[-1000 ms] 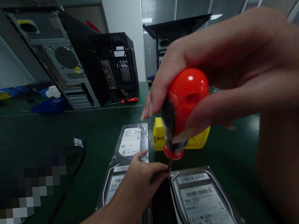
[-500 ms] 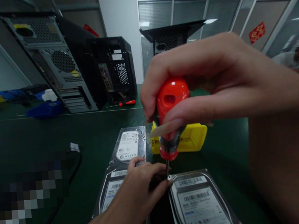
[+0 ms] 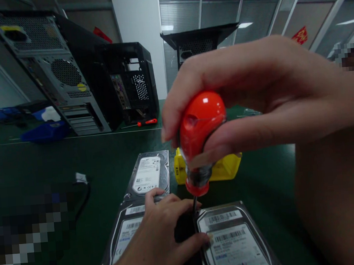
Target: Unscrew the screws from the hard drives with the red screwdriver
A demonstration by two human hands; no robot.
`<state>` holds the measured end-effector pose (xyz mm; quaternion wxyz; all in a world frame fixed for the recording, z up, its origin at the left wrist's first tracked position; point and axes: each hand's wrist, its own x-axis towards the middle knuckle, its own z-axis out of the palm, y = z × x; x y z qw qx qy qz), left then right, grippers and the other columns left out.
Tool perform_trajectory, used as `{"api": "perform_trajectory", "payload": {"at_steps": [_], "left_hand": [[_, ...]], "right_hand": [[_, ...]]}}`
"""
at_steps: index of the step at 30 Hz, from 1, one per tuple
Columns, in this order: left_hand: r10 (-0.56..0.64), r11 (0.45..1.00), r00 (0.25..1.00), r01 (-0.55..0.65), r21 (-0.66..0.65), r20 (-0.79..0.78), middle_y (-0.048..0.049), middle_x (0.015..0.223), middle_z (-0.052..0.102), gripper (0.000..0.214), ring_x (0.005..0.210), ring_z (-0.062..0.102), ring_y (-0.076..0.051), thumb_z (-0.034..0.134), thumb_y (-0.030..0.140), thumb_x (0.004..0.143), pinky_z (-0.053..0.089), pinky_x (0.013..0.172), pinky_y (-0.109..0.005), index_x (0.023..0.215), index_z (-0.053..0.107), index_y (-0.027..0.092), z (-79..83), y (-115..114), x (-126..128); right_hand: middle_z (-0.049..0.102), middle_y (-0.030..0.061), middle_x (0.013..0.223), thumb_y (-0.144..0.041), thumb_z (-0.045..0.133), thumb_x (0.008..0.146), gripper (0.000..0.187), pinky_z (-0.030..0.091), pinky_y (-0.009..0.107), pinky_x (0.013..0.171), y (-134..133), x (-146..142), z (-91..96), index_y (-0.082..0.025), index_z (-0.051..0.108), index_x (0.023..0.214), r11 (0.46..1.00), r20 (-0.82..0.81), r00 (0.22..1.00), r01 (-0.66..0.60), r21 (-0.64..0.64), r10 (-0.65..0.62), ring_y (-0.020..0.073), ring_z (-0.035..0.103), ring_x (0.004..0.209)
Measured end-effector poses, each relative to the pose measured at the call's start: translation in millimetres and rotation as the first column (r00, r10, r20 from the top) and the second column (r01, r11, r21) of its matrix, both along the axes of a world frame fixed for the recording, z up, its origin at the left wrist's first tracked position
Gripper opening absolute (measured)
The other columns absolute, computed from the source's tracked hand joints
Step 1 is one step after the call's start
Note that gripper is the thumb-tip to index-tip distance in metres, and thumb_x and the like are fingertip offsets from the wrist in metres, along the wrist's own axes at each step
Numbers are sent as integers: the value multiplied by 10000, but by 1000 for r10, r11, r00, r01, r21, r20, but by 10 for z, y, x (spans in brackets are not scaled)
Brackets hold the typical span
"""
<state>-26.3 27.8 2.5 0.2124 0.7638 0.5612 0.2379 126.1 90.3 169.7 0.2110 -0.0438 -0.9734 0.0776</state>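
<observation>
My right hand [image 3: 253,89] is closed round the red handle of a screwdriver [image 3: 200,134] held upright, close to the camera. Its thin shaft points down at the upper left corner of a hard drive [image 3: 234,242] lying near the table's front edge. My left hand [image 3: 163,235] rests beside that corner, fingers curled around the shaft's tip, thumb touching the drive's edge. Part of another hard drive [image 3: 126,234] lies under this hand. A third hard drive [image 3: 148,173] lies just beyond it.
A yellow plastic box [image 3: 225,167] sits behind the screwdriver. Computer cases [image 3: 68,71] stand at the back of the green table [image 3: 44,163], with a second red screwdriver [image 3: 145,122] and blue trays [image 3: 45,131] near them. A black cable [image 3: 84,197] lies left.
My left hand has slid toward me along the drive's edge, its thumb now on the drive's left side. The screwdriver handle has turned slightly in my right hand and shifted a little left.
</observation>
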Motion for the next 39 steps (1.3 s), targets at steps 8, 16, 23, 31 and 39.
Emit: {"api": "perform_trajectory", "payload": {"at_steps": [8,16,23,31,39], "left_hand": [[14,999,999,-12,46,-44,-10,929,637,290,888,536,-269,678,358,720,293,868,-489,997,614,295,25,-6,18],[48,988,999,-45,147,-12,32,800,684,96,750,593,-212,635,248,754,280,831,-447,844,656,278,-76,67,-12],[45,940,996,-17,341,-76,34,705,677,122,601,608,-156,535,177,816,245,850,-454,800,637,243,-164,79,-10],[12,936,995,22,351,-95,24,727,689,153,586,615,-153,465,169,847,285,864,-447,815,607,215,-190,76,7],[-8,950,992,45,310,-122,8,734,692,177,590,632,-168,437,148,852,305,803,-444,818,605,191,-177,82,17]], "right_hand": [[529,-49,704,-555,-72,814,759,418,48,557,-63,-41,61,-198,597,823,989,97,995,-45,140,31,-15,520,632],[541,-53,798,-452,-81,823,726,395,29,606,84,61,35,-114,561,798,988,74,997,-19,151,8,-35,502,688],[562,-46,817,-492,-25,842,702,425,70,623,92,68,42,-132,577,812,981,67,998,-19,191,6,-14,518,720],[571,-62,730,-478,-99,827,740,441,87,570,19,29,41,-169,569,754,968,0,999,50,246,-52,-19,511,646],[561,-55,802,-398,-229,784,832,447,94,612,75,45,26,-152,565,827,976,40,998,34,216,-43,-6,511,711]]}}
